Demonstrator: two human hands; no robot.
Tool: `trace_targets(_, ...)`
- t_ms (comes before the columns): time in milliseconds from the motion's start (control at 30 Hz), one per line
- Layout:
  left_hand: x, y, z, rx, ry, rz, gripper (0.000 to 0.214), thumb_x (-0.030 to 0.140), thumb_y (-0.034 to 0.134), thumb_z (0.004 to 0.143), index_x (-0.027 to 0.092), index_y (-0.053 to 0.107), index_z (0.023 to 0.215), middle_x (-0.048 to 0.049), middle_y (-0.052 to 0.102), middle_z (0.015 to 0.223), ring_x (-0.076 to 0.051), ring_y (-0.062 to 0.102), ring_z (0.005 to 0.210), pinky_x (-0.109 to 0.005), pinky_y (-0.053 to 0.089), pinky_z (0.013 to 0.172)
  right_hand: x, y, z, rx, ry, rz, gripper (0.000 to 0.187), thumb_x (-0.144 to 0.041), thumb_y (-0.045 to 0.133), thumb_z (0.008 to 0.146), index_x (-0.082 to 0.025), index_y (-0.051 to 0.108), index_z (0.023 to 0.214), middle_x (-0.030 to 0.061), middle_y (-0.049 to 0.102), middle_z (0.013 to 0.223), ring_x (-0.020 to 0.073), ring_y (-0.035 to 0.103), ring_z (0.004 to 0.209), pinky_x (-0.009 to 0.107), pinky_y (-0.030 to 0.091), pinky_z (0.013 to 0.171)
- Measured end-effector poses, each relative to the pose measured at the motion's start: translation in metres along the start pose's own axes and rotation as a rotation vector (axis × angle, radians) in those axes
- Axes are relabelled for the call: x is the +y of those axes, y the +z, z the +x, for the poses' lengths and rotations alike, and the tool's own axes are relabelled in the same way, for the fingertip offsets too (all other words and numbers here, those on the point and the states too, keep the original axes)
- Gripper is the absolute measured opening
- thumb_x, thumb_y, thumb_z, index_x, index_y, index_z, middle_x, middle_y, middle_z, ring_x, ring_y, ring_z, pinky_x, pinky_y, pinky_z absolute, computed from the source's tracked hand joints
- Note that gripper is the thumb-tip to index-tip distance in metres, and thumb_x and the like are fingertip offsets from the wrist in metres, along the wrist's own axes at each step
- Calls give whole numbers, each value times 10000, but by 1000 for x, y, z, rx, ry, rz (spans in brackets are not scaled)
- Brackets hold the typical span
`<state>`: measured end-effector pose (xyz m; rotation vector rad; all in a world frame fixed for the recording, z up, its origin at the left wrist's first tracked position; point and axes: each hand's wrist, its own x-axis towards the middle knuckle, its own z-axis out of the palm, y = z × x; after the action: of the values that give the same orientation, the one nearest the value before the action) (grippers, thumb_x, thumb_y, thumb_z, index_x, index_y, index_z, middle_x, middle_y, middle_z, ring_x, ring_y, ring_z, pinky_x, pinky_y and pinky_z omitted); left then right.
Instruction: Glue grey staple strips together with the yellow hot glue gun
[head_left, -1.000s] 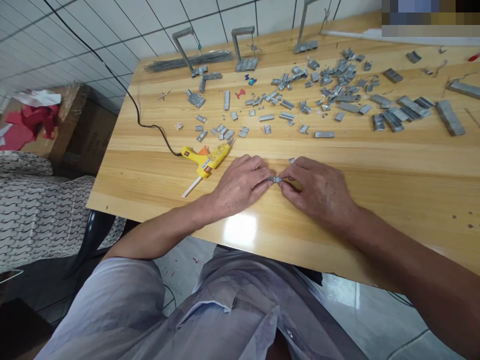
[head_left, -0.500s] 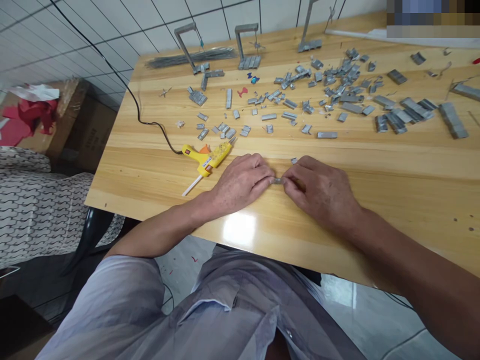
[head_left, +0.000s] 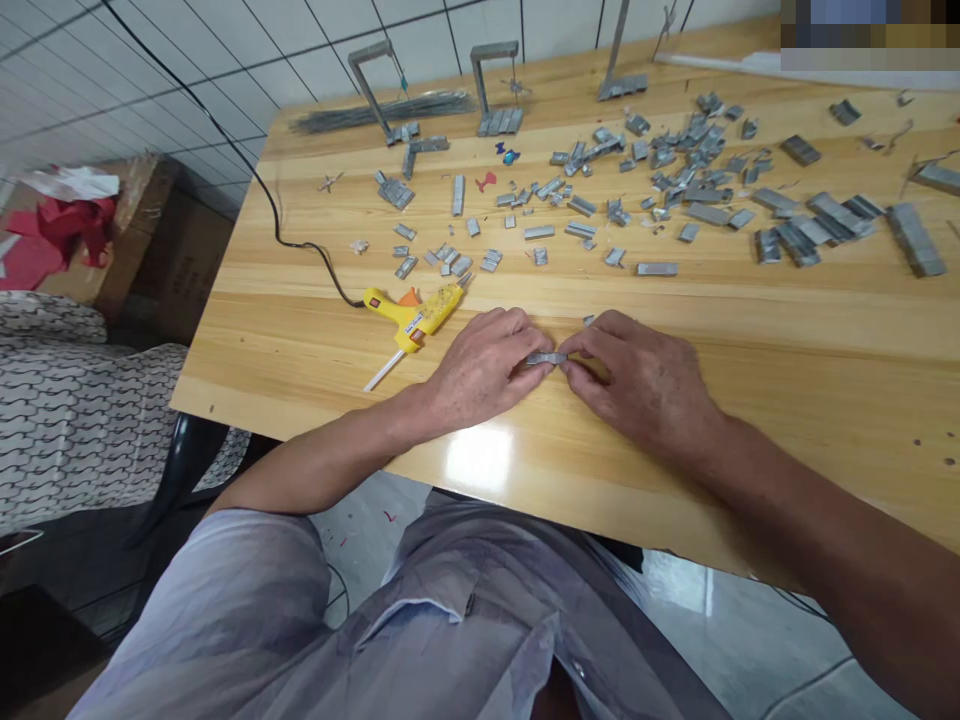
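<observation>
Between my two hands is a short grey metal strip of staples, held just above or on the wooden table. My left hand is closed, its thumb and fingertips pinching the strip's left part. My right hand is closed too, with thumb and forefinger on the strip's right end. A small grey piece lies just beyond my right fingertips, partly hidden. Left of my left hand lies a yellow hot glue gun with a glue stick in its back end.
Many loose staple strips are scattered over the far half of the table. Frames made of the same strips stand near the tiled wall. A black cord runs to the glue gun. Thin wires lie at the back.
The strip has turned and shifted slightly left between my fingers, so more of it shows at my left thumb. My hands have otherwise hardly moved.
</observation>
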<state>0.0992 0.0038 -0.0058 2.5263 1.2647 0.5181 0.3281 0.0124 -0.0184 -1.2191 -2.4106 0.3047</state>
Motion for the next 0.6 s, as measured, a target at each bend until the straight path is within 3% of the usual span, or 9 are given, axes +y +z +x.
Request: trace_targets(600,-2,1,-1,5,17,-24,188,313,572,1067,182,678,984,-78,699,985,-210,640,943,-373,494,896,-2,1,2,-19,-15,-28,223,-262,558,976,-240,777,1014,60,769,973,198,689,817,311,372,626)
